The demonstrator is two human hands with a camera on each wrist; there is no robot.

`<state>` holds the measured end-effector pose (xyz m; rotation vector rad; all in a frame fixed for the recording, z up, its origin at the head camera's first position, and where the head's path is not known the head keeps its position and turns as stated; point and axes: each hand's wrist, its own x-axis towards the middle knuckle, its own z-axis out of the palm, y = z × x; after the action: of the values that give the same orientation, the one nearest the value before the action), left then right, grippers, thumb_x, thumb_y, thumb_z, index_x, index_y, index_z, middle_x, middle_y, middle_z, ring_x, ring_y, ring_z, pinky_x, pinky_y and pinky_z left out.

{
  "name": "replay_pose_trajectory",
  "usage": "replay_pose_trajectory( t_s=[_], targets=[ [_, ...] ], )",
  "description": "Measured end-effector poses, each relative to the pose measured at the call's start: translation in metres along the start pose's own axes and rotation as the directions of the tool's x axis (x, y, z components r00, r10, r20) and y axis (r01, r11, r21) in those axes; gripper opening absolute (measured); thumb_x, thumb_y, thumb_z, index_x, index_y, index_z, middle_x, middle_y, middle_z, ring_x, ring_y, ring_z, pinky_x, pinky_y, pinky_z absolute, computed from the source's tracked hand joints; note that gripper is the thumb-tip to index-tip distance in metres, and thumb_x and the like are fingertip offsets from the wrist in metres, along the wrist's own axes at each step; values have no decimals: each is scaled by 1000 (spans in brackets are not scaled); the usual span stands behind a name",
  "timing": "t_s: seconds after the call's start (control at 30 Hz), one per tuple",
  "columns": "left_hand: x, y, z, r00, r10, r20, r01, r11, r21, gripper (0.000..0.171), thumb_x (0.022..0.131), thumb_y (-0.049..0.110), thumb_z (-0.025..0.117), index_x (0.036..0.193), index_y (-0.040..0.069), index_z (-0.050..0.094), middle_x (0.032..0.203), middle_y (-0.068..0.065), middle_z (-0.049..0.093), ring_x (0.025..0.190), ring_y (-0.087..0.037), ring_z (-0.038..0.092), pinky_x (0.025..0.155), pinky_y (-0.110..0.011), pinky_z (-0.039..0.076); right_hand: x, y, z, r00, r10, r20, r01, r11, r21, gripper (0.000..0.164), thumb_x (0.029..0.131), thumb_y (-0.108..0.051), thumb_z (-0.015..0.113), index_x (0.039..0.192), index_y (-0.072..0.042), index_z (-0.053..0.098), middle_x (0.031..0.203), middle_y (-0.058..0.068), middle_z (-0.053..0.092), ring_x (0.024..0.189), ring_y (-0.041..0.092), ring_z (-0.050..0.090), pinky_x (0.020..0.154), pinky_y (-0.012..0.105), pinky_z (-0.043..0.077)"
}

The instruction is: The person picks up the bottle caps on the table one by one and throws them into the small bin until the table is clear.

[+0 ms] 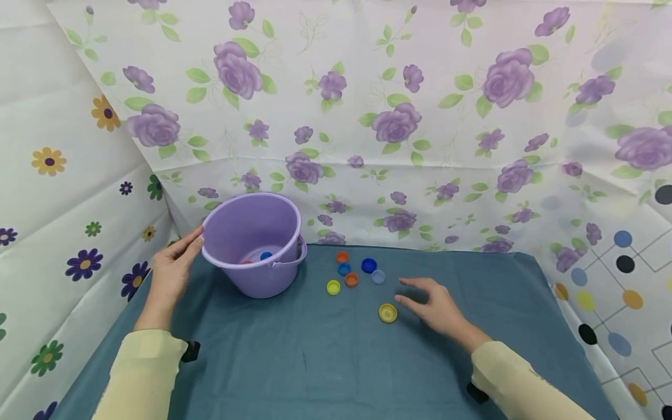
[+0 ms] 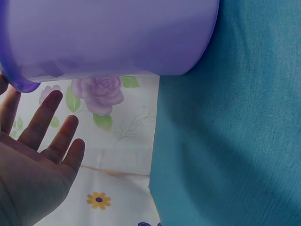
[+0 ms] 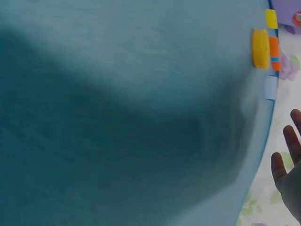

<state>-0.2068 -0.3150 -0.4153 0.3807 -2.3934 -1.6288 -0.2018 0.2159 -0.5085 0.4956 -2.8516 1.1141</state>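
A purple bucket [image 1: 265,280] stands on the cloth at left, slightly tilted toward the left hand. At its left rim the left hand [image 1: 170,274] pinches the edge with thumb and forefinger, while the other fingers [image 2: 44,120] extend free in the left wrist view. Inside lie a blue cap [image 1: 266,255] and a reddish cap [image 1: 247,262]. The right hand [image 1: 438,306] hovers with thumb and fingers apart, holding nothing, just right of a large yellow cap [image 1: 388,313]. Behind that cap are a small yellow cap [image 1: 333,287], an orange cap [image 1: 351,280] and a dark blue cap [image 1: 369,266].
Another orange cap [image 1: 342,257], a blue cap [image 1: 344,269] and a pale blue cap [image 1: 378,276] lie in the same cluster. The bucket's handle [image 1: 291,262] hangs on its right side. A blue-green cloth [image 1: 294,361] covers the table, and a flowered sheet [image 1: 346,146] rises behind it.
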Motion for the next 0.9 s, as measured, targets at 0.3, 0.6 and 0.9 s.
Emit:
replay_pose_trajectory(
  t_s=[0.3,0.6,0.9],
  targets=[
    [0,0,0,1000,-13,-8,13,1000,14,50,87,55,54,132,34,53,141,9,49,128,-8,44,108,-41,38,-7,7,15,996,-51,69,53,998,-24,67,72,-55,73,130,-26,56,135,-7,53,131,21,43,102,54,38],
    [0,-2,0,1000,-25,-1,25,1000,0,51,87,55,54,133,34,52,141,8,48,128,-9,44,108,-42,38,-6,7,23,988,-113,108,116,993,-20,71,69,-52,77,129,-18,58,137,-2,53,138,24,34,107,57,32],
    [-6,7,-1,1000,-26,6,26,1000,7,51,88,54,53,133,31,52,142,5,48,129,-12,44,107,-42,38,-5,7,29,989,-54,136,62,996,-59,62,70,-53,76,124,-25,62,142,-2,48,141,22,27,110,59,25]
  ],
)
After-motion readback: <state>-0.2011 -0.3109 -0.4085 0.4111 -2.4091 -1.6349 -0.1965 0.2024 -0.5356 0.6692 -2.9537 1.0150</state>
